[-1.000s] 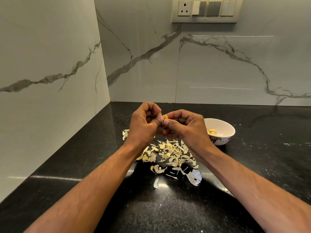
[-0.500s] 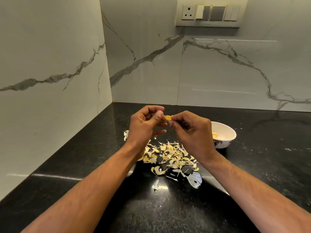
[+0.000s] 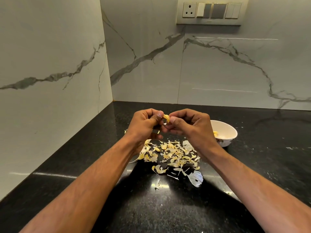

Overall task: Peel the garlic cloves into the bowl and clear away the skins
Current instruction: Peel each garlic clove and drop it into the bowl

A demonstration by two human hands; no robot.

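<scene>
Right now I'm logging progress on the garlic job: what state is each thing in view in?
garlic clove: pinched between both hands, skin partly on.
left hand: fingers curled, gripping the clove.
right hand: fingers curled, pinching the clove.
bowl: upright on the counter, a few peeled cloves inside.
garlic skins: scattered loose on the counter, not cleared.
counter: bears skins and crumbs.

Your left hand [image 3: 144, 126] and right hand [image 3: 190, 128] raised together over the black counter [image 3: 269, 165], both pinching one garlic clove [image 3: 167, 118] between thumbs and fingertips, loose skins [image 3: 171, 153] heaped beneath them, white bowl [image 3: 227, 138] just right, holding peeled cloves [image 3: 215, 133], switch panel [image 3: 208, 11] on the far marble wall.
</scene>
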